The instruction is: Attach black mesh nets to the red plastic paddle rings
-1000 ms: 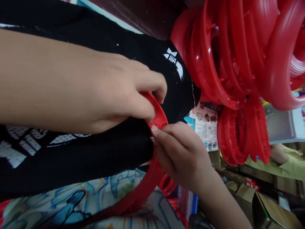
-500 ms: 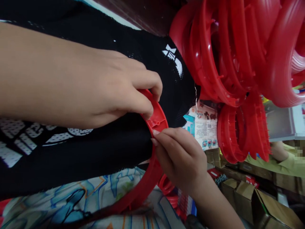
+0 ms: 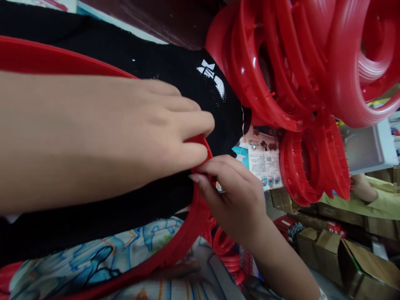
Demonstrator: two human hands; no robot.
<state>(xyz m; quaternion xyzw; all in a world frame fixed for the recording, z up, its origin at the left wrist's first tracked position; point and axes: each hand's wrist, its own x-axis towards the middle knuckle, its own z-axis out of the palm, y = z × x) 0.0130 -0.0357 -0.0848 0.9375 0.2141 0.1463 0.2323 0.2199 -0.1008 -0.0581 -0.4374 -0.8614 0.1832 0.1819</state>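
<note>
Curved red band (image 3: 197, 212), held by both hands in front of black cloth (image 3: 162, 187)

Curved red band: one, at centre; its lower part sweeps down and leftward over patterned cloth (image 3: 103, 254), its upper end partly hidden by fingers.
Left hand (image 3: 162, 129): back uppermost, fingers curled closely, thumb and forefinger closed about the upper part of the band.
Right hand (image 3: 234, 196): reaching up from below, nearly closed, thumb and forefinger pinching the band just beside the left thumb; remaining fingers folded in.
Red strip (image 3: 46, 60): along the upper side of the left forearm; whether it belongs to the held band cannot be told.
Black cloth: bears a white print (image 3: 208, 75) near its right end.
Small red rings (image 3: 230, 262): stacked, below the right wrist.
Large red rings (image 3: 342, 83): many, heaped and overlapping, upper right.
Toothed red rings (image 3: 336, 166): beneath the heap, short prongs along their edges.
Printed sheet or box (image 3: 265, 160): between the right hand and the toothed rings; which cannot be told.
Pale bin (image 3: 364, 150): far right.
Another person's arm (image 3: 365, 191): beside yellow cloth (image 3: 383, 196), below the bin.
Cardboard boxes (image 3: 367, 266): lower right.
</note>
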